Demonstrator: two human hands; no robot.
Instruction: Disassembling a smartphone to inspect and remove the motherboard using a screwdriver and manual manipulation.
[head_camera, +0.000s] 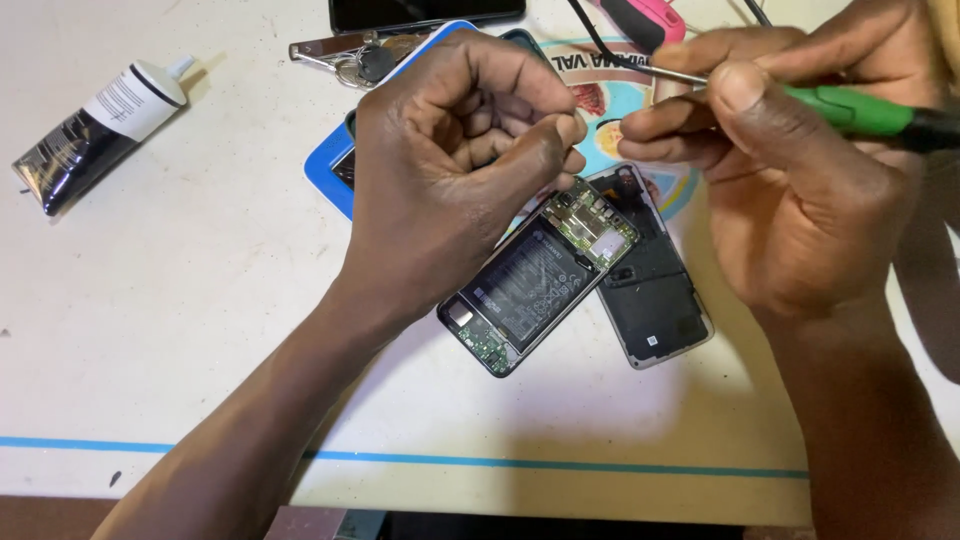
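Right hand (790, 190) grips a green-handled screwdriver (850, 108) at upper right, its shaft reaching the left hand (450, 170), whose fingers pinch together at the tip. Below them, mid-frame on the bench (170, 330), lies an opened phone (540, 280) beside its back cover (655, 290). A tube (100, 130) lies upper left.

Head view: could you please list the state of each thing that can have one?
Opened phone: back off, battery and circuit board exposed, lying flat.
Back cover: detached, lying inner side up beside the phone.
Glue tube: capped, lying on its side.
Green screwdriver: gripped in the right hand.
Left hand: fingers pinched together above the phone.
Dark phone: screen off.
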